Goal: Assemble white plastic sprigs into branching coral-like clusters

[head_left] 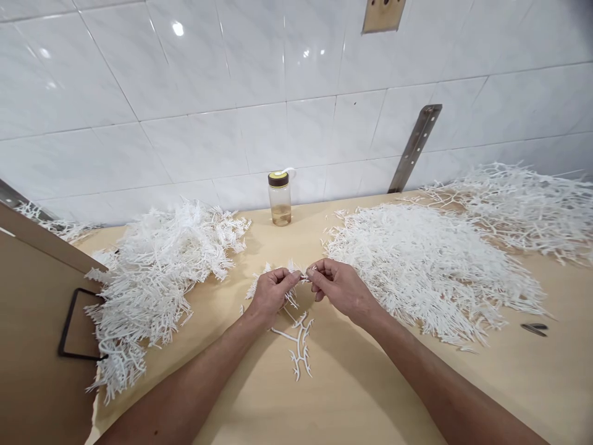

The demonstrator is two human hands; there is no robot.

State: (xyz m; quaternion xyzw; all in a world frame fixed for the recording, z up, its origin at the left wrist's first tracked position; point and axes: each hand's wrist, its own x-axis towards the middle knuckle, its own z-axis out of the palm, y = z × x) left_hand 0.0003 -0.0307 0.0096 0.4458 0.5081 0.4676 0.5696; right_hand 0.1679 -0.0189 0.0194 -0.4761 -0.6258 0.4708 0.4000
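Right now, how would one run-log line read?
left grip: pinching white sprigs; right grip: pinching too; white branch: on table; bottle: upright

Bright light here, and we catch glare dots on the glossy white marbled wall tiles [259, 68]; soft shadows pool on the pale-tan tabletop [361, 402], thin white branching strands [417, 266] wash together, and wide-angle skew stretches our edges.

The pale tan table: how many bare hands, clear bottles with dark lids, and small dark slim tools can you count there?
Bare hands: 2, left hand and right hand
Clear bottle with dark lid: 1
Small dark slim tool: 1
Total: 4
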